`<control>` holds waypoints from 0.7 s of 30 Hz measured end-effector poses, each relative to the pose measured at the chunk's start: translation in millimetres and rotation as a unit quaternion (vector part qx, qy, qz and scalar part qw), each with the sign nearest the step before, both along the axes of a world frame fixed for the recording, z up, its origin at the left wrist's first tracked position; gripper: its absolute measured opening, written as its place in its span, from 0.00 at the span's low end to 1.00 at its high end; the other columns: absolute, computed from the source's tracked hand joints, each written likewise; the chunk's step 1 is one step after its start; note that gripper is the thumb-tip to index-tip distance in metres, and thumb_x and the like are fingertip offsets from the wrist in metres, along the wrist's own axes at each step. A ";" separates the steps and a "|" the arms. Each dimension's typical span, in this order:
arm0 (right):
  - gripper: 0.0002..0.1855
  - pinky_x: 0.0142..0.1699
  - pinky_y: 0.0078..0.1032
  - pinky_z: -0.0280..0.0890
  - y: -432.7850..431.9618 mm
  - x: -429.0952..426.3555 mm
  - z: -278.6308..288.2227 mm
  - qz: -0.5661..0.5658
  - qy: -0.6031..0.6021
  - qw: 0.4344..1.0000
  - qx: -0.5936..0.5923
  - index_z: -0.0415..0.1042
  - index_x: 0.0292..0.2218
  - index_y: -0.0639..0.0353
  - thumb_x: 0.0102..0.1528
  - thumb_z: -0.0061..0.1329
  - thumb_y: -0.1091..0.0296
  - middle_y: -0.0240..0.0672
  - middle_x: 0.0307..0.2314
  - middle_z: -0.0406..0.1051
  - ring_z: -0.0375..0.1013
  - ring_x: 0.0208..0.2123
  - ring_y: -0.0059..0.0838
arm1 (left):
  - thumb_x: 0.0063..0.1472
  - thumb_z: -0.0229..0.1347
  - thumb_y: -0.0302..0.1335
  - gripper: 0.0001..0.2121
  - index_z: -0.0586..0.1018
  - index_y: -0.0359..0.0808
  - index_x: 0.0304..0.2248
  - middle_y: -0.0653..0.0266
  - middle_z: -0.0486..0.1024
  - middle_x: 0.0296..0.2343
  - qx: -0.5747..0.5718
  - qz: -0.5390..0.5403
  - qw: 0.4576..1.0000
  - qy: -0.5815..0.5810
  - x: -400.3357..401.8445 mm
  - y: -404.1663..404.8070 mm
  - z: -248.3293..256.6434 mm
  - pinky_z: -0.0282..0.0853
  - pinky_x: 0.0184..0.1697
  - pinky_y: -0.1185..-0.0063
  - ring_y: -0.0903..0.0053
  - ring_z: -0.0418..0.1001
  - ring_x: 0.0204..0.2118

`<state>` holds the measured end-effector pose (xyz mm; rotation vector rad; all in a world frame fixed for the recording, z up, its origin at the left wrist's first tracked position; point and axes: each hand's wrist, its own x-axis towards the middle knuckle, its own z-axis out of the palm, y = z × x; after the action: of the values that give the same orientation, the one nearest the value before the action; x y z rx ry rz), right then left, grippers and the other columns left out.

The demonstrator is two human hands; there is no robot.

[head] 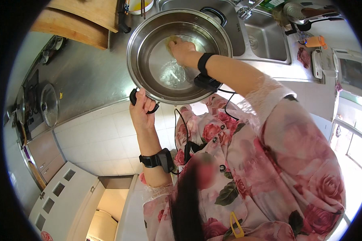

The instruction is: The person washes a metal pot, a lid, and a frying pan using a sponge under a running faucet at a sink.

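A large round stainless steel pot with two black handles is tilted at the counter's edge, partly over the sink. My left hand grips its near black handle. Inside the pot, my right hand holds a yellowish scrubbing pad near the bottom, its fingers bent around it. Bright reflections show on the pot's bottom below that hand; whether water lies there I cannot tell. The far black handle reaches over the sink basin. Both wrists wear black straps with small devices.
A double steel sink with a faucet lies behind and to the right. A bowl with chopsticks stands at the top. At left are a glass lid and a stove. Reddish meat and an orange bottle lie right.
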<state>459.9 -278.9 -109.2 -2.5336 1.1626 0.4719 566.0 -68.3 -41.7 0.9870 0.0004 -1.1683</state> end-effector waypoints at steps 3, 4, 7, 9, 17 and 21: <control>0.35 0.30 0.32 0.69 -10.6 -18.5 0.3 -0.002 -0.068 0.996 0.064 0.55 0.52 0.58 0.43 0.50 0.65 0.45 0.42 0.66 0.74 0.32 0.38 | 0.58 0.51 0.24 0.16 0.61 0.44 0.16 0.79 0.54 0.11 0.023 0.011 1.000 -0.007 -12.8 -10.3 -6.4 0.41 0.13 0.87 0.91 0.47 0.11; 0.33 0.28 0.31 0.69 -19.2 -28.7 1.4 -0.164 -0.157 0.957 0.179 0.56 0.51 0.58 0.44 0.50 0.66 0.44 0.40 0.67 0.74 0.30 0.37 | 0.59 0.51 0.24 0.16 0.60 0.44 0.16 0.79 0.53 0.11 0.025 0.008 1.000 0.000 -16.0 -15.6 -11.1 0.41 0.13 0.87 0.91 0.46 0.10; 0.20 0.24 0.29 0.71 -57.0 -27.0 -19.1 -0.492 -0.517 0.650 0.262 0.64 0.45 0.59 0.49 0.48 0.71 0.40 0.34 0.70 0.74 0.26 0.34 | 0.59 0.50 0.24 0.16 0.60 0.44 0.16 0.79 0.52 0.11 0.030 -0.004 0.999 -0.012 -18.6 -20.6 7.4 0.41 0.13 0.87 0.90 0.45 0.10; 0.15 0.24 0.27 0.70 -40.2 3.9 19.4 -0.592 -0.578 0.495 0.265 0.67 0.41 0.59 0.50 0.47 0.72 0.39 0.32 0.71 0.74 0.27 0.33 | 0.59 0.50 0.25 0.16 0.59 0.44 0.16 0.79 0.51 0.10 0.037 -0.010 0.999 -0.007 -9.7 -13.2 -3.4 0.41 0.13 0.86 0.90 0.45 0.10; 0.28 0.32 0.22 0.69 7.6 34.8 -2.3 -0.169 -0.477 0.833 0.225 0.66 0.49 0.52 0.43 0.46 0.73 0.40 0.33 0.72 0.73 0.31 0.28 | 0.60 0.48 0.26 0.16 0.60 0.44 0.16 0.79 0.51 0.10 0.037 -0.079 0.996 0.012 -13.7 -27.1 -4.7 0.42 0.12 0.85 0.89 0.45 0.09; 0.26 0.33 0.24 0.69 12.9 16.6 40.4 -0.328 -0.416 0.804 0.271 0.66 0.48 0.53 0.44 0.45 0.75 0.40 0.35 0.71 0.73 0.32 0.31 | 0.61 0.47 0.25 0.13 0.61 0.42 0.18 0.80 0.51 0.10 0.031 -0.047 0.998 0.013 -13.0 -17.1 -7.8 0.42 0.12 0.86 0.90 0.45 0.09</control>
<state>476.5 -266.0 -68.8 -1.4081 1.1801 -0.4128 553.1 -85.4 -49.5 1.0350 0.0112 -1.2731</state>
